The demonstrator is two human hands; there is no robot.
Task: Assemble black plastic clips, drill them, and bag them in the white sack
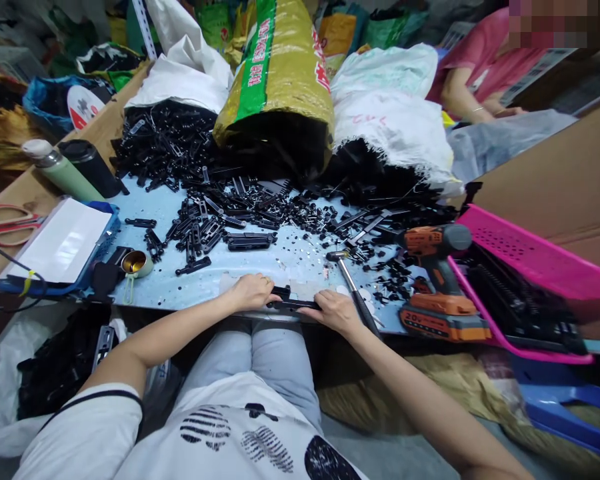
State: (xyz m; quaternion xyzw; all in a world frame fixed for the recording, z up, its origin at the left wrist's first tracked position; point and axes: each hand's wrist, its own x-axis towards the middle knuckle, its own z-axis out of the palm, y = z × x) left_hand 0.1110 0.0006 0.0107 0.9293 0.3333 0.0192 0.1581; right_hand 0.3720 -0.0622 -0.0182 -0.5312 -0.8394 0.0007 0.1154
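White shirt (230, 400) nearest, black part (283, 292) gripped by fingers of left hand (253, 292) and right hand (334, 310).
If loosened, it could be dropped off the bench (167, 283).

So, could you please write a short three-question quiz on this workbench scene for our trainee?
1. True or false: the left hand is empty.
2. What lies between the right hand and the cordless power tool?
a) scissors
b) hammer
c) bottle
3. Fill in the colour: the cordless power tool stands beside a ____ basket.

Key:
1. False; it holds a black part.
2. b
3. pink
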